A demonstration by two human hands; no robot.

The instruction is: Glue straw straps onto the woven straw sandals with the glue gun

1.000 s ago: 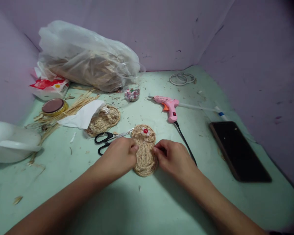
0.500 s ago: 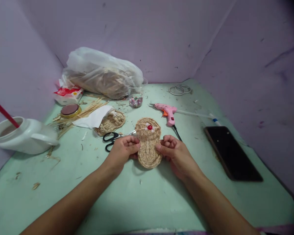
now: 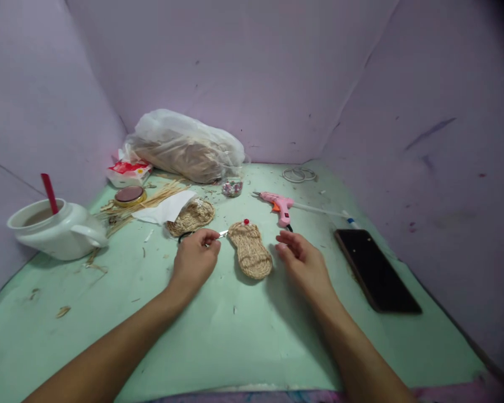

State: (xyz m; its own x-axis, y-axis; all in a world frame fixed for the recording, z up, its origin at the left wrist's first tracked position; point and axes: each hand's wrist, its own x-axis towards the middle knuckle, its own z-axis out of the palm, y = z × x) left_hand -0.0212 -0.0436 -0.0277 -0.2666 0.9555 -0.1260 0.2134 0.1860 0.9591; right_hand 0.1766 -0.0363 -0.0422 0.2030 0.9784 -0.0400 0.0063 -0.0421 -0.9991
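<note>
A woven straw slipper (image 3: 252, 252), small and tan with a strap across its upper half, lies on the table between my hands. A red bead (image 3: 246, 221) shows at its far end. My left hand (image 3: 196, 254) is just left of it, over the scissors (image 3: 223, 234), fingers loosely bent and apart from the slipper. Whether they touch the scissors is hidden. To the right, my right hand (image 3: 300, 257) is held open with its fingers half curled, touching nothing. A second woven slipper (image 3: 193, 217) lies farther back, partly under white paper (image 3: 166, 207).
A pink glue gun (image 3: 279, 206) lies behind my right hand, a phone (image 3: 378, 271) to its right. At left stand a white jug (image 3: 63, 238) and a round tin (image 3: 130, 195) beside straw strands (image 3: 162, 196). Behind are a bead cup (image 3: 232, 188) and a plastic bag (image 3: 185, 145).
Both hands have let go of the slipper and drawn apart. It now lies on the table, turned so its near end points right. The view has tilted up slightly.
</note>
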